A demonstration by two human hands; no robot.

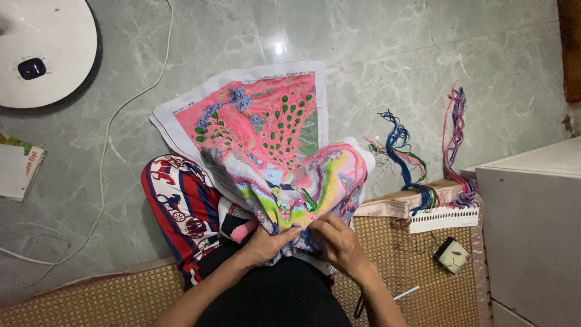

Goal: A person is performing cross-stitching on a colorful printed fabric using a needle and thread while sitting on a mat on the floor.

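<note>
Your left hand (269, 241) & right hand (338, 239) both pinch the bunched edge of the colourful pink printed cross-stitch cloth (272, 139) on your lap, fingers pressed together.

Glossy marble-look floor (387, 48), printed cloth canvas (266, 127), rough woven mat (399, 254), stranded threads (402, 151).

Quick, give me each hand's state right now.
Left hand: closed, pinching the embroidery cloth.
Right hand: closed, gripping the same cloth's edge.
</note>
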